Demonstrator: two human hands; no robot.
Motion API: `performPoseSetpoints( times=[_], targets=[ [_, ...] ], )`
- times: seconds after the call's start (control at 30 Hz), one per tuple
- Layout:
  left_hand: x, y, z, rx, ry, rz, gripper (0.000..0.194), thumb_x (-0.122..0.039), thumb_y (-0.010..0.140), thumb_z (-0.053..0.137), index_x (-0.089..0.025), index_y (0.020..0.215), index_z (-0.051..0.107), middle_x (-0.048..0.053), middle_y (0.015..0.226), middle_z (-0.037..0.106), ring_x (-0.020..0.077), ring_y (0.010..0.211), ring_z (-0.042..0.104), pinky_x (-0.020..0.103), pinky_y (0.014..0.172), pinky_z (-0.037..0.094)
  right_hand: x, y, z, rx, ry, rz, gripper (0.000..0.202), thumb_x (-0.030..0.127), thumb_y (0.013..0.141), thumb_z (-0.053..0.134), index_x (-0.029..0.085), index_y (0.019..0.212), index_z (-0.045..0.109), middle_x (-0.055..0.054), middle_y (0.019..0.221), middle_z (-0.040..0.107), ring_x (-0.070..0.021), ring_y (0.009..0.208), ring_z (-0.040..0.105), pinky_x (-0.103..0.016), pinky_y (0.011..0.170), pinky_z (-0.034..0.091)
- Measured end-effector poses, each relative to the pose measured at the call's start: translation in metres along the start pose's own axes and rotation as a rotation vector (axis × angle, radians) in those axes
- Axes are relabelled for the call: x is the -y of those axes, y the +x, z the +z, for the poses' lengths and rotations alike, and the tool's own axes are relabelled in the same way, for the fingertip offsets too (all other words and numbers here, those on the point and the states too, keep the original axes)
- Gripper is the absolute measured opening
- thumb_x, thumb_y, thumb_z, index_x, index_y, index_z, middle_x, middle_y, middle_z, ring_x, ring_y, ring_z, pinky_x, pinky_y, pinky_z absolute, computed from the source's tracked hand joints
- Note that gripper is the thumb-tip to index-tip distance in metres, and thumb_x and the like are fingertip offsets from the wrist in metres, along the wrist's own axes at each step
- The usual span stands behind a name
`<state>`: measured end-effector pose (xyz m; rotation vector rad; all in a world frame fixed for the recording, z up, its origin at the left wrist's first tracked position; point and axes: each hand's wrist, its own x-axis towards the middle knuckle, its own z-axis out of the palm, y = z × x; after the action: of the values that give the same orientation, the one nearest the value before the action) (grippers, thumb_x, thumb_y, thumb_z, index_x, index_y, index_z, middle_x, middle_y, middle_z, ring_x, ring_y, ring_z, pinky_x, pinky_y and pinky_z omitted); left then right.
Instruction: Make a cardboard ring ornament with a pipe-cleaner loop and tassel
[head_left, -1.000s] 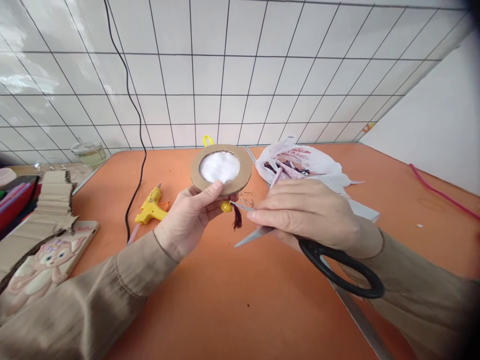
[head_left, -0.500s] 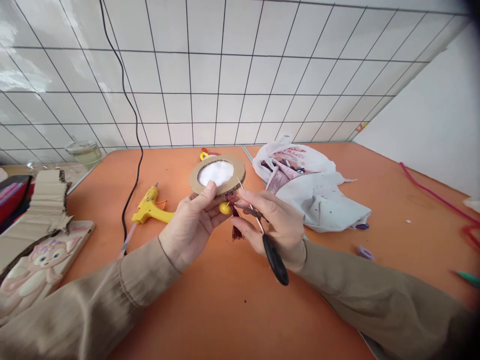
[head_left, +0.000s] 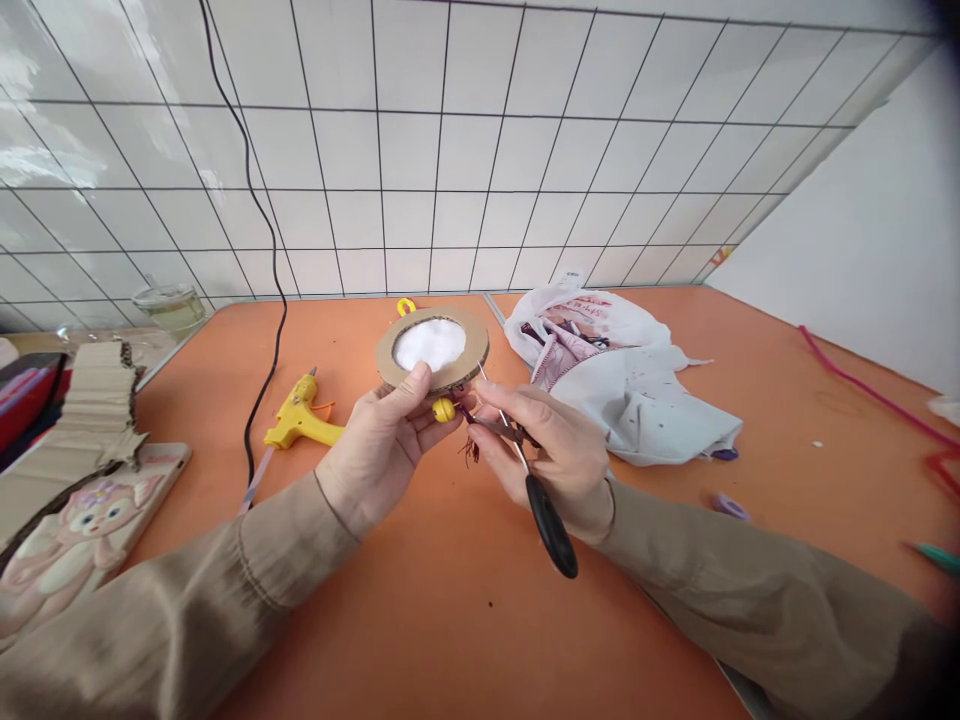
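A round cardboard ring (head_left: 469, 350) with a white padded centre (head_left: 429, 344) is pinched by my left hand (head_left: 375, 440), its thumb on the ring's near edge. Below the ring hangs a yellow bell (head_left: 443, 410) beside my left fingertips. A dark red tassel (head_left: 471, 450) dangles just right of the bell. Scissors with a black handle (head_left: 551, 525) are held in my right hand (head_left: 551, 440), blades pointing up towards the ring's right edge. My right thumb and forefinger are close to the tassel's cord; their exact contact is too small to tell.
On the orange table (head_left: 420, 620), a yellow glue gun (head_left: 300, 415) lies left with a black cable (head_left: 274, 260). Torn cardboard (head_left: 82, 410) and a cartoon-decorated case (head_left: 97, 520) are farther left. A white plastic bag (head_left: 637, 390) lies right, near a purple item (head_left: 729, 506).
The ring and bell have shifted slightly left. Less of the tassel shows below my right fingers, and its strands look more bunched. The yellow loop behind the ring has also moved slightly.
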<state>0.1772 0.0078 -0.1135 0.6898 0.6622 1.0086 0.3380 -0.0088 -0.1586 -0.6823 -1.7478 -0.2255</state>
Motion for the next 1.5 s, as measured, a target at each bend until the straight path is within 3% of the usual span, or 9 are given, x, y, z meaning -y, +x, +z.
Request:
performPoseSetpoints(
  times=[0.17, 0.3, 0.43, 0.53, 0.73, 1.0, 1.23, 1.5],
  targets=[
    [0.000, 0.001, -0.001, -0.011, 0.008, 0.007, 0.022, -0.025, 0.096, 0.056, -0.010, 0.107, 0.068, 0.011, 0.094, 0.076, 0.0196, 0.087, 0.072, 0.032, 0.084, 0.056, 0.001, -0.001, -0.001, 0.014, 0.009, 0.018, 0.051, 0.005, 0.083, 0.066, 0.027, 0.128, 0.061, -0.003, 0.077, 0.069, -0.0162, 0.066, 0.066, -0.029, 0.058, 0.058],
    [-0.001, 0.003, -0.003, -0.016, 0.023, 0.023, 0.018, -0.024, 0.091, 0.064, -0.010, 0.101, 0.069, 0.009, 0.090, 0.075, 0.0179, 0.083, 0.071, 0.028, 0.079, 0.056, 0.002, -0.004, -0.011, 0.059, 0.162, 0.157, 0.047, 0.021, 0.084, 0.065, 0.026, 0.130, 0.056, -0.002, 0.081, 0.070, -0.0159, 0.067, 0.068, -0.026, 0.055, 0.058],
    [-0.005, 0.003, -0.004, 0.035, 0.042, 0.042, 0.022, -0.029, 0.083, 0.074, -0.008, 0.091, 0.071, 0.007, 0.080, 0.073, 0.0171, 0.079, 0.070, 0.026, 0.077, 0.055, -0.002, 0.004, -0.023, 0.126, 0.329, 0.189, 0.026, 0.015, 0.085, 0.058, 0.026, 0.109, 0.060, 0.000, 0.079, 0.070, -0.0133, 0.061, 0.065, -0.025, 0.052, 0.054],
    [-0.007, 0.003, -0.005, 0.066, 0.054, 0.037, 0.026, -0.032, 0.080, 0.077, -0.009, 0.090, 0.071, 0.006, 0.075, 0.071, 0.0158, 0.074, 0.069, 0.026, 0.073, 0.054, -0.004, 0.016, -0.029, 0.185, 0.383, 0.124, 0.021, 0.008, 0.084, 0.055, 0.024, 0.095, 0.062, -0.001, 0.074, 0.069, -0.0131, 0.057, 0.062, -0.026, 0.050, 0.049],
    [-0.009, 0.004, -0.005, 0.104, 0.051, 0.033, 0.027, -0.033, 0.079, 0.078, -0.009, 0.091, 0.071, 0.006, 0.076, 0.072, 0.0145, 0.070, 0.066, 0.026, 0.071, 0.051, -0.006, 0.029, -0.028, 0.218, 0.349, -0.060, 0.031, -0.001, 0.077, 0.053, 0.022, 0.096, 0.063, 0.000, 0.065, 0.062, -0.0123, 0.052, 0.056, -0.026, 0.047, 0.047],
    [-0.007, 0.004, -0.006, 0.137, 0.039, 0.017, 0.023, -0.033, 0.081, 0.075, -0.011, 0.088, 0.071, 0.006, 0.076, 0.072, 0.0144, 0.069, 0.066, 0.026, 0.072, 0.050, -0.006, 0.024, -0.020, 0.143, 0.273, -0.123, 0.032, -0.001, 0.075, 0.054, 0.022, 0.094, 0.061, 0.002, 0.064, 0.061, -0.0115, 0.050, 0.054, -0.025, 0.046, 0.045],
    [-0.008, 0.004, -0.006, 0.126, 0.041, 0.009, 0.023, -0.032, 0.084, 0.073, -0.011, 0.091, 0.072, 0.005, 0.074, 0.070, 0.0132, 0.067, 0.064, 0.026, 0.071, 0.051, -0.008, 0.028, -0.022, 0.166, 0.181, -0.198, 0.028, 0.005, 0.082, 0.056, 0.025, 0.101, 0.061, 0.003, 0.065, 0.062, -0.0112, 0.053, 0.058, -0.025, 0.050, 0.051],
    [-0.010, 0.005, -0.007, 0.103, 0.061, 0.045, 0.026, -0.035, 0.085, 0.072, -0.010, 0.093, 0.070, 0.005, 0.077, 0.070, 0.0137, 0.069, 0.065, 0.027, 0.071, 0.052, -0.012, 0.039, -0.039, 0.323, -0.050, -0.379, 0.023, 0.007, 0.086, 0.064, 0.023, 0.103, 0.064, -0.002, 0.081, 0.074, -0.0163, 0.071, 0.069, -0.032, 0.057, 0.055]
  ],
)
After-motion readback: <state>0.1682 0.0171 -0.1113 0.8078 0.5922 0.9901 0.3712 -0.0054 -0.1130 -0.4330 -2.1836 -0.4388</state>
